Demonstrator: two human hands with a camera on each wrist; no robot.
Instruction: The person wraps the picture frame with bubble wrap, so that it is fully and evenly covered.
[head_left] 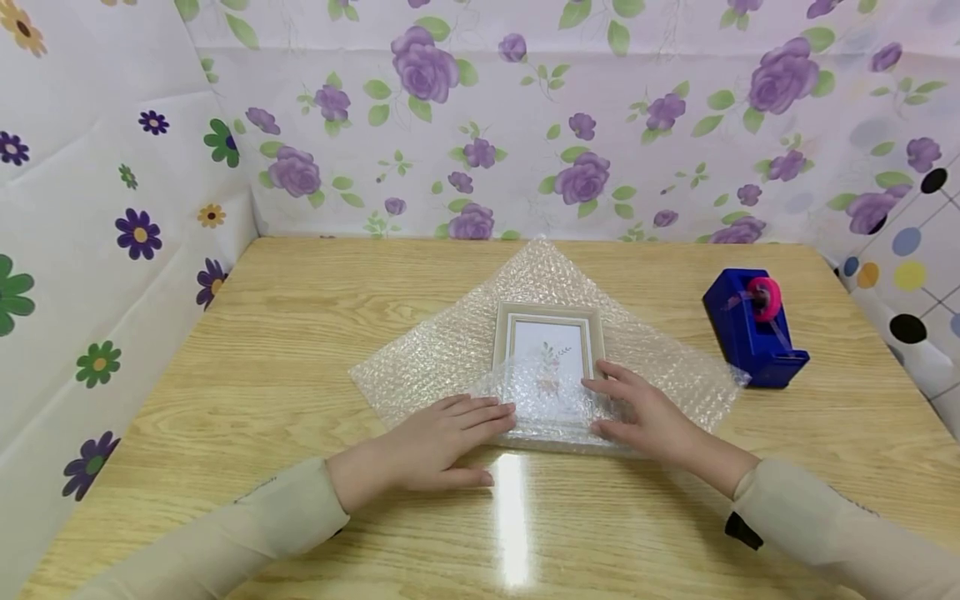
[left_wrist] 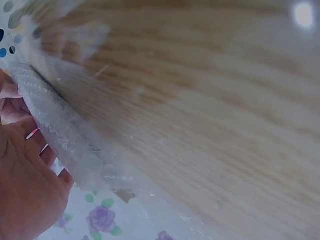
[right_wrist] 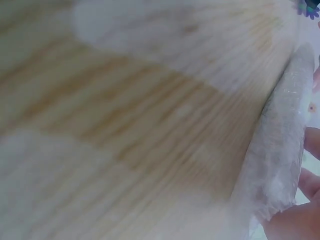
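Note:
A picture frame [head_left: 550, 314] with a small plant print lies face up on a sheet of bubble wrap [head_left: 442, 350]. One flap of the wrap is folded over its lower part. My left hand [head_left: 442, 442] rests with fairly straight fingers on the folded wrap at the frame's lower left. At the right side, my right hand [head_left: 648, 412] touches the wrap and the frame's edge with spread fingers. Both wrist views show the folded edge of the bubble wrap [left_wrist: 70, 130] close to the tabletop, with left fingers [left_wrist: 35, 142] and right fingers [right_wrist: 311, 182] beside it.
A blue tape dispenser [head_left: 753, 333] with a pink-cored roll stands at the right, touching or very near the wrap's right corner. Behind the wooden table [head_left: 285, 317] hangs a flowered cloth [head_left: 480, 125], and patterned sheets line both sides.

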